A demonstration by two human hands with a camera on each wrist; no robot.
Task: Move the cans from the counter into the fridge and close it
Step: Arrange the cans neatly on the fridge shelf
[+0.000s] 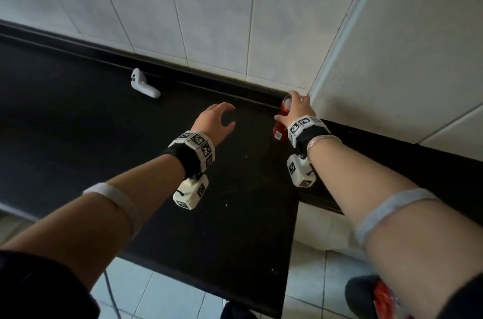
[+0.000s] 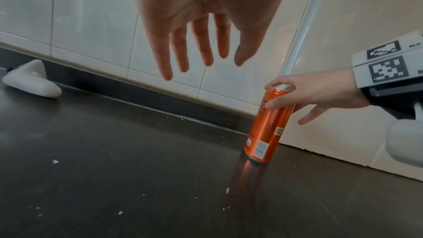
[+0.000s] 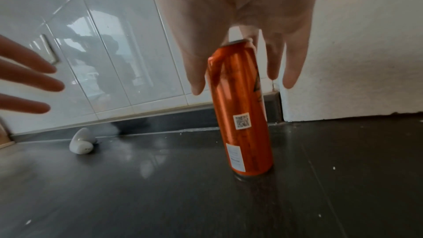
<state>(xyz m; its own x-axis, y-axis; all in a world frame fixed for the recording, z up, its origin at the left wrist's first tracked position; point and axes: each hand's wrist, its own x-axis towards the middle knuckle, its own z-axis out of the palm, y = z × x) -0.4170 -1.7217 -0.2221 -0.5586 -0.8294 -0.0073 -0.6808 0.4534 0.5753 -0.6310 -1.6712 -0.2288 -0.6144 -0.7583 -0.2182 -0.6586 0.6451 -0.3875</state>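
Note:
A tall orange-red can [image 1: 280,130] stands upright on the black counter [image 1: 130,162], in the back right corner beside a white wall. My right hand [image 1: 287,109] grips the can near its top. In the left wrist view the thumb [image 2: 271,105] presses the can [image 2: 267,129] on its side and the index finger curls over the rim, while the other fingers are spread. In the right wrist view the can [image 3: 242,115] sits on the counter under the palm. My left hand [image 1: 231,116] hovers open over the counter, left of the can, holding nothing. No fridge is recognisable.
A white handheld controller [image 1: 144,85] lies at the back of the counter against the dark backsplash strip. White tiled wall runs behind, and a white textured wall [image 1: 392,57] closes the right side. The counter's front edge drops to a tiled floor [image 1: 313,266].

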